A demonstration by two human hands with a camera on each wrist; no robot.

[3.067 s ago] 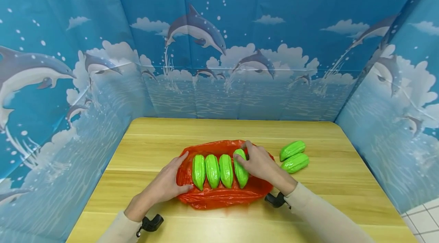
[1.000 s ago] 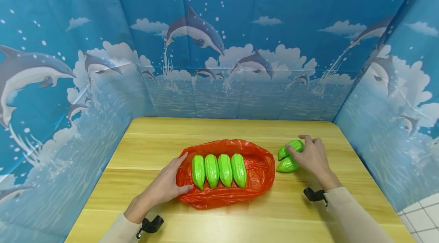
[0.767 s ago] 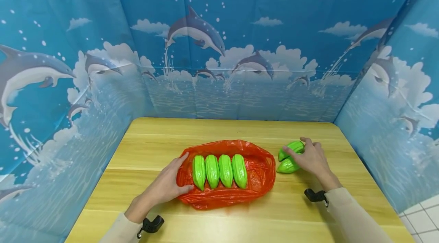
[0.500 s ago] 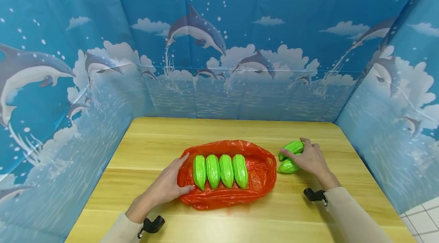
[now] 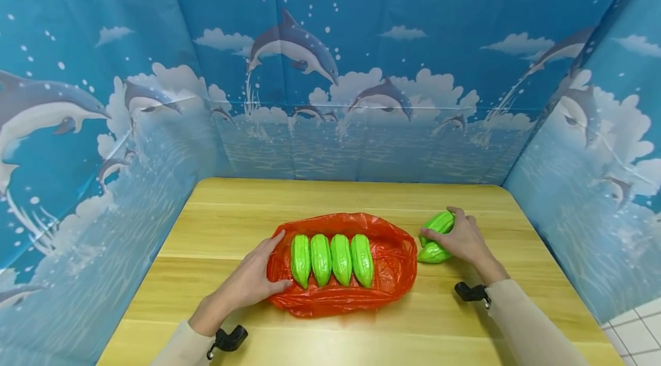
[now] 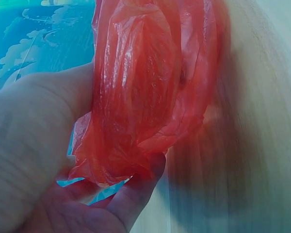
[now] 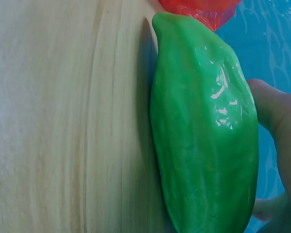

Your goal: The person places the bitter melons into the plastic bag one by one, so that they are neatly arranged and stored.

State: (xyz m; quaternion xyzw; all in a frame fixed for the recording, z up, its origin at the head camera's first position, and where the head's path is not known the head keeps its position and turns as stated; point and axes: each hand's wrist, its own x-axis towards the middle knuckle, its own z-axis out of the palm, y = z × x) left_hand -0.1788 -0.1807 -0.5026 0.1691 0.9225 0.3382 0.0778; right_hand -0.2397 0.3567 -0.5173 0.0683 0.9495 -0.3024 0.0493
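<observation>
My left hand (image 5: 253, 274) holds the left end of a red plastic bag (image 5: 389, 268). In the left wrist view, thumb and fingers lie around the crinkled bag (image 6: 140, 77). A row of several glossy green ribbed gourds (image 5: 321, 260) lies in the bag's open mouth. To the right of the bag, my right hand (image 5: 467, 240) grips the farther of two loose gourds (image 5: 440, 221), thumb on its near side and fingers behind. The nearer gourd (image 5: 434, 253) rests beside it, partly under the hand. This nearer gourd (image 7: 203, 126) fills the right wrist view and hides most of the grip.
All of this is on a light wooden table (image 5: 330, 337). Blue dolphin-print sheets (image 5: 330, 148) stand along its back and both sides. Each wrist wears a small black camera, such as the left one (image 5: 229, 338).
My right hand has left the rightmost gourd in the bag and moved right to the loose pair. Its fingers have closed on the farther gourd, which has turned slightly. The left hand stays put.
</observation>
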